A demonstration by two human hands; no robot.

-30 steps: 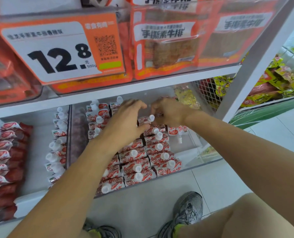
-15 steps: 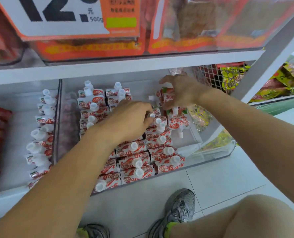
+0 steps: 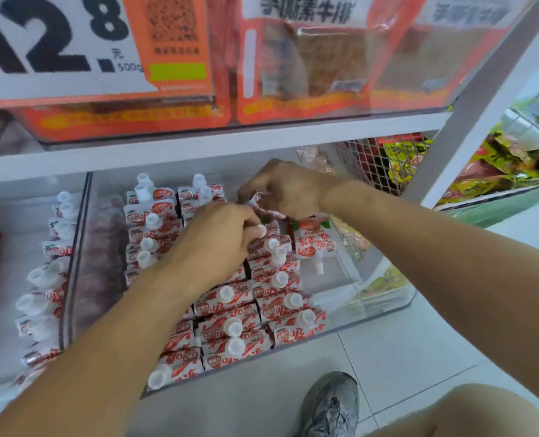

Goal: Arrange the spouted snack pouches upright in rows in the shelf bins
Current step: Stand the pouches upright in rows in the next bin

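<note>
Pouch (image 3: 263, 205) sits at the back of the clear bin (image 3: 384, 305), pinched in your right hand (image 3: 288, 189). Left hand (image 3: 217, 238) just in front of it, fingers curled on a white cap (image 3: 261, 230). Upside-down pouch (image 3: 313, 244) right of the rows: bump it and neighbours may topple. A loose grip drops yours flat.

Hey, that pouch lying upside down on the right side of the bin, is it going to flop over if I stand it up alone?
Probably. The upside-down pouch has soft foil-like sides and lies tilted, cap down, so alone it would likely sag or tip. The standing rows lean on one another, which suggests neighbours hold them up. The hard white cap likely gives the firmest grip.
</note>
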